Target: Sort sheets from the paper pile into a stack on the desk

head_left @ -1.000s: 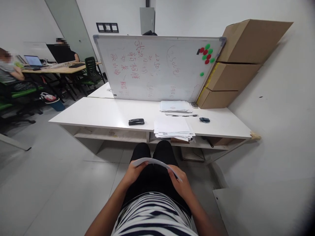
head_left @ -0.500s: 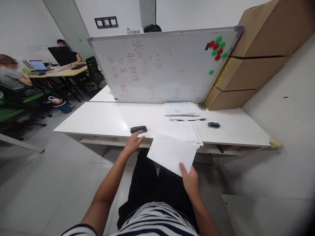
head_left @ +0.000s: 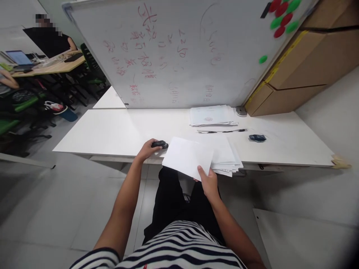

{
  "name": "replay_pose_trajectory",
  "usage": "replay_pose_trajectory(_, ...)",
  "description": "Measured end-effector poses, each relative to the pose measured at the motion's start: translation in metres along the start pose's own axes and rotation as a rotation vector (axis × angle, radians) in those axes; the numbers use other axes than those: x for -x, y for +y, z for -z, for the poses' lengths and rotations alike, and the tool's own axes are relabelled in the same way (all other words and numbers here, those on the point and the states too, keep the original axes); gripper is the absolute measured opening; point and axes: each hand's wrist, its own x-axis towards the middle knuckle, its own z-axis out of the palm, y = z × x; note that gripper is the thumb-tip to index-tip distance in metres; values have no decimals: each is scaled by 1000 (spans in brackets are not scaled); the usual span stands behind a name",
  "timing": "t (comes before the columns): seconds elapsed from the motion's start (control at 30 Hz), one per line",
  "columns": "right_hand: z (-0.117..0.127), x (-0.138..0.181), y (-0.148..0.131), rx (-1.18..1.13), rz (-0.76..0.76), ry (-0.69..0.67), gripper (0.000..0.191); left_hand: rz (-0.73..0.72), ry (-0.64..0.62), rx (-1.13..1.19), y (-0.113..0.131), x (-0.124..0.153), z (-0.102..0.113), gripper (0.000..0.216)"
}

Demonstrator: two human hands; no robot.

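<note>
My left hand [head_left: 147, 150] grips a black stapler [head_left: 159, 144] near the front edge of the white desk, thumb and fingers round its rear end. Between the thumb and fingers of my right hand [head_left: 208, 182] are white sheets of paper [head_left: 186, 155], pinched at their near right corner. Their far left corner comes close to the stapler's front; whether they touch I cannot tell. Partly beneath the held paper lies a loose paper stack [head_left: 226, 155], its edges uneven and jutting over the desk's front edge.
Behind, another pile of printed papers [head_left: 211, 116] rests against the whiteboard [head_left: 179, 56]. A thin dark strip [head_left: 221, 131] and a small dark blue object [head_left: 257, 138] lie on the white desk [head_left: 112, 130]. Cardboard boxes [head_left: 297, 67] are stacked at right. A person [head_left: 53, 37] sits far left.
My left hand has closed on the stapler, which it was only reaching over before. My right hand has brought the paper forward and left, toward the stapler. The camera view has moved closer to the whiteboard.
</note>
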Motion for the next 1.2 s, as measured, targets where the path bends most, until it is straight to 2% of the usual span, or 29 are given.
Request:
replay_pose_trajectory(0.13,-9,-8,-4,37,-11,-55,42,27,-69,125,3,8,11,39)
replay_pose_trajectory(0.33,-9,-6,0,57,-20,-10,52,13,-69,156,5,12,7,39)
replay_pose_trajectory(0.53,-13,-1,-5,99,-12,-92,49,21,-135,178,7,15,8,39)
replay_pose_trajectory(0.67,-17,3,-9,149,-17,-140,44,13,-206,127,10,15,4,41)
replay_pose_trajectory(0.83,-18,7,-3,169,-15,-191,43,-108,-269,-66,15,13,0,42)
replay_pose_trajectory(0.93,-17,11,1,182,-6,-198,43,-39,-289,-71,22,8,2,44)
replay_pose_trajectory(1.0,-16,15,3,178,-3,-199,43,22,-216,-46,29,2,0,51)
replay_pose_trajectory(1.07,-15,18,5,164,-13,-194,44,36,-62,-84,37,-7,-9,54)
replay_pose_trajectory(1.2,-11,21,12,185,-16,-213,44,12,198,-348,48,-21,-45,45)
